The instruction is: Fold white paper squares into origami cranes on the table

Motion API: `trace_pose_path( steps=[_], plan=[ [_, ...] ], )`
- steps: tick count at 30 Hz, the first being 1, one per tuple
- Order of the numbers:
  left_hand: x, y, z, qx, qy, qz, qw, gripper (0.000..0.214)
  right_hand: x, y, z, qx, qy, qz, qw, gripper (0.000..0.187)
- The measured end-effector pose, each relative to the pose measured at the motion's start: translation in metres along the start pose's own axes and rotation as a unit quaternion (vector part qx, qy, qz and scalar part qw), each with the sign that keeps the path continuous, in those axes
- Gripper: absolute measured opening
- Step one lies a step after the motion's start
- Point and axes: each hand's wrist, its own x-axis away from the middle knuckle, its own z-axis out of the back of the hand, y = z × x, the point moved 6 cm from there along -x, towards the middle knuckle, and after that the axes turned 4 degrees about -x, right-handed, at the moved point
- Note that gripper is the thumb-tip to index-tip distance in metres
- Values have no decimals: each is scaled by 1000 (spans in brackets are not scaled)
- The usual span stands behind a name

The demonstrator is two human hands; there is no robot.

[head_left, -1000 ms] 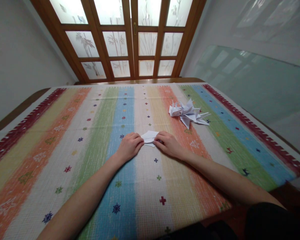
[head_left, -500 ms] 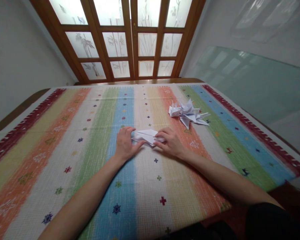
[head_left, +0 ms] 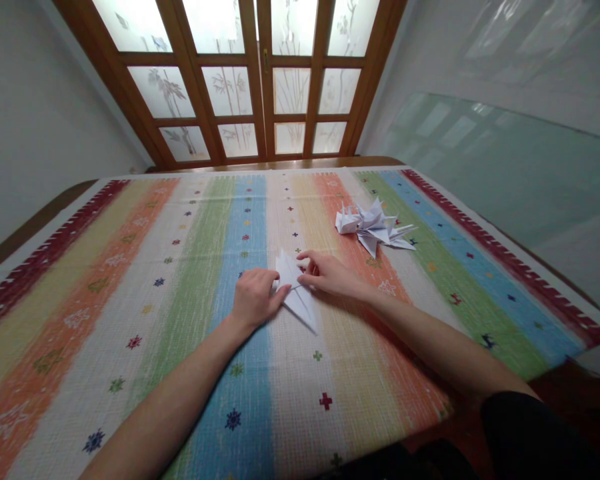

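Note:
A folded white paper piece (head_left: 297,294), long and pointed, lies on the striped tablecloth (head_left: 130,280) in the middle of the table. My left hand (head_left: 254,298) rests on its left edge with fingers curled, pressing it down. My right hand (head_left: 329,273) pinches the paper's upper right part between thumb and fingers. One pointed end of the paper sticks out toward me, past both hands.
A small heap of finished white folded paper figures (head_left: 373,225) lies on the cloth beyond my right hand. Wooden framed frosted glass doors (head_left: 260,80) stand behind the table. A glass pane (head_left: 505,173) leans along the right wall.
The paper has turned from lying crosswise to pointing toward me. My left hand has closed onto its left edge, and my right hand has shifted up and left.

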Motion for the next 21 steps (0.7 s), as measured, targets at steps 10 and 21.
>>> trace_pose_path(
  steps=[10,21],
  plan=[
    [-4,-6,-16,4,-118,34,992,14,22,-2,8,103,63,190,974,38],
    [-7,-14,5,110,4,53,992,15,35,-15,-25,372,18,350,860,26]
  ],
)
